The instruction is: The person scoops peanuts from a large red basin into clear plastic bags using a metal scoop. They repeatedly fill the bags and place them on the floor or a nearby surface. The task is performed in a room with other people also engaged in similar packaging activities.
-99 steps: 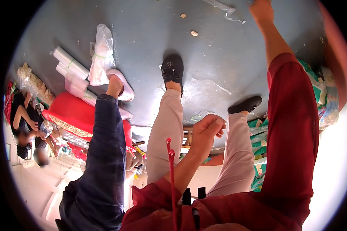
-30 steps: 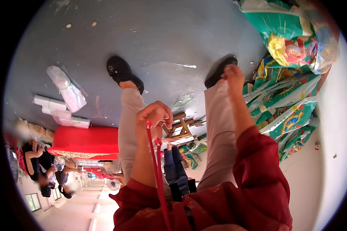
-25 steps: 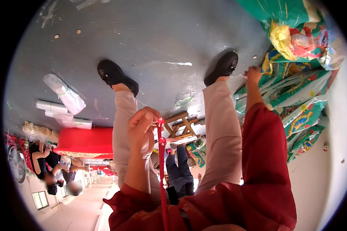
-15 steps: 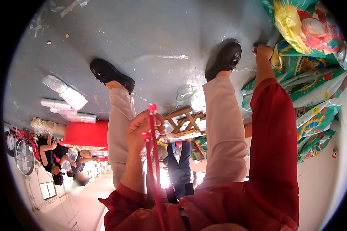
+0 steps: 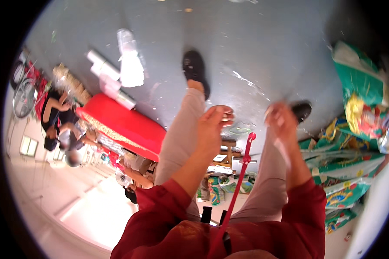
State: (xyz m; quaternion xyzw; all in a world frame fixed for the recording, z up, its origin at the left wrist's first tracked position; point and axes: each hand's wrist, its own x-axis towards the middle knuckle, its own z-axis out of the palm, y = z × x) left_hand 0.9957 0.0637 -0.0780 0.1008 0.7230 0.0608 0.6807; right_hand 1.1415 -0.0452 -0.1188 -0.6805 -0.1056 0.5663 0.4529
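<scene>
The left hand (image 5: 212,125) is curled; the right hand (image 5: 282,123) is blurred beside a black shoe (image 5: 304,111). Whether either grip is closed cannot be determined.

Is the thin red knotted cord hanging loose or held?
Loose: the red cord hangs between left hand and right hand, clear of both.

Left shoe (image 5: 193,67) lies ahead of right shoe (image 5: 302,111) on floor (image 5: 255,39). To the left: plastic rolls (image 5: 103,67), plastic bundle (image 5: 132,69) just right of them; wheel (image 5: 25,99) farther left. Right: sacks (image 5: 337,185) piled near wall (image 5: 378,207). Stool (image 5: 224,157) behind the shoes. Left hand (image 5: 212,125) shows between the shoes, right hand (image 5: 282,121) just left of right shoe.
</scene>
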